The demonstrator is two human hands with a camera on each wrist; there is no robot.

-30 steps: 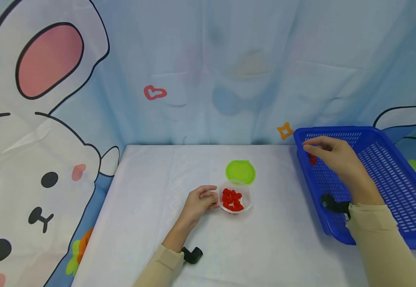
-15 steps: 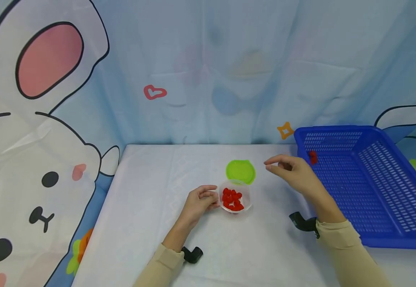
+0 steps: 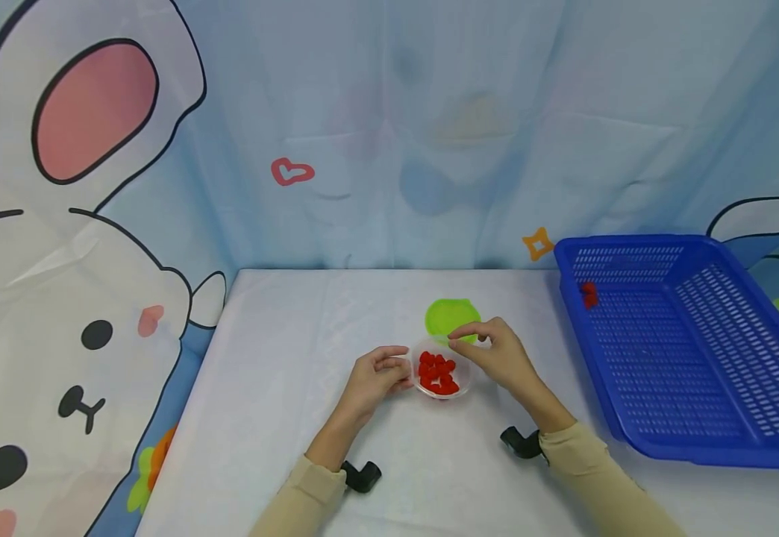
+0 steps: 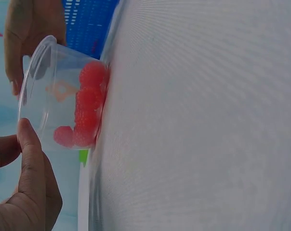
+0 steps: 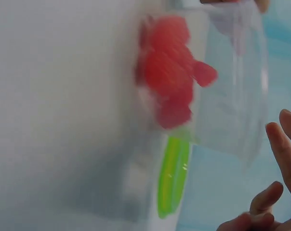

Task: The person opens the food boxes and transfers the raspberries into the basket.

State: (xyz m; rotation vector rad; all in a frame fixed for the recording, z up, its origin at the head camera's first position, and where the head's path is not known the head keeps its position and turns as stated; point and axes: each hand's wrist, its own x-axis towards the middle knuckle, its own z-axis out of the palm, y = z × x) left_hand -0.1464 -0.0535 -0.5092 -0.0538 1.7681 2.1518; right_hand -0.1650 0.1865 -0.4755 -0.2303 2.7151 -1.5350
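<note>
head view: left hand (image 3: 374,379) holds clear cup (image 3: 462,377) of red berries (image 3: 433,370), right hand (image 3: 502,359), narrowly parted, hovers near.

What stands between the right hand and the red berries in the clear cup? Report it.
From above, nothing visible blocks the right hand from the red berries: the clear cup is uncovered, the green lid lying beyond it. From the side, the cup's wall intervenes.

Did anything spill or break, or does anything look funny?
No, nothing stands out. The clear cup stands upright, with red berries inside it, and I see none spilled. The red bits in the blue basket lie near one side, but that isn't odd.
</note>
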